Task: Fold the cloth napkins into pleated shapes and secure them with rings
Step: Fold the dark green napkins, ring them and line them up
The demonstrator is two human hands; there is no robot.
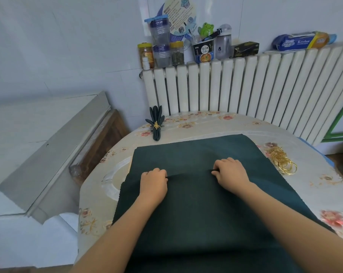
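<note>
Bare table lies beyond the napkin, flanked by gold rings and a finished napkin.

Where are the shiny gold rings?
In the head view the gold rings lie in a pile on the table, on the right side, just past the right edge of the dark green napkin and right of the right hand.

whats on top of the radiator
Along the top of the radiator stand jars, a noodle cup holding utensils, a dark box and a blue kitchen-roll pack. Anything behind them is hidden.
</note>
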